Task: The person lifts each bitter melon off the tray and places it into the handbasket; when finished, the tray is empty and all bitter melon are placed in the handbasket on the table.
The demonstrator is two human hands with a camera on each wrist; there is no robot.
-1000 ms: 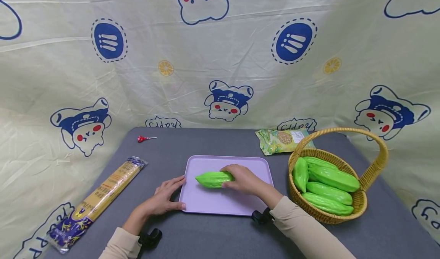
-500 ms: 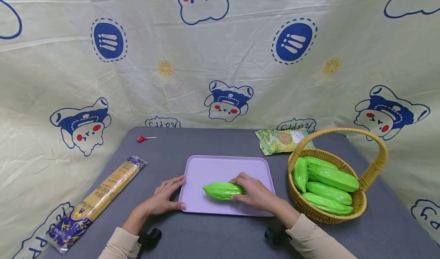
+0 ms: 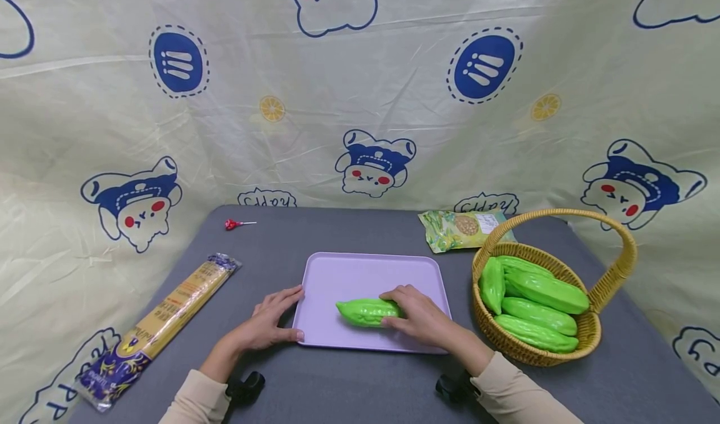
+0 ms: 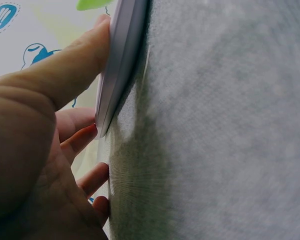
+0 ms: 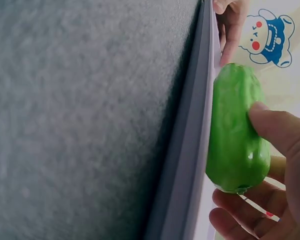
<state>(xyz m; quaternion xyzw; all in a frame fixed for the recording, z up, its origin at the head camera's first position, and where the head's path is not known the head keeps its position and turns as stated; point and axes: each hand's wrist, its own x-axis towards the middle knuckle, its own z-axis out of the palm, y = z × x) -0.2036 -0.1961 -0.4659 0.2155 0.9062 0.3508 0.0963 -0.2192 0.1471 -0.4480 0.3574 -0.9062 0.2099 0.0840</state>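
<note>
A green bitter melon [image 3: 368, 312] lies crosswise on the light purple tray [image 3: 365, 271], its pointed end toward the left. My right hand [image 3: 419, 316] grips its right end; in the right wrist view the thumb lies on one side of the bitter melon [image 5: 237, 130] and the fingers on the other. At the tray's left edge rests my left hand [image 3: 272, 321], thumb and fingers spread and fairly straight. The left wrist view has the thumb touching the tray's rim [image 4: 121, 65], with some fingers lower along it.
A wicker basket [image 3: 537, 355] holding several bitter melons stands right of the tray. Behind it lies a green packet [image 3: 461, 231]. A long noodle package [image 3: 160, 330] is at left, and a small red-handled tool [image 3: 239, 224] lies at the back left.
The right hand has moved the bitter melon toward the tray's front and to the right, mostly in the first half second. The left hand has stayed at the tray's edge.
</note>
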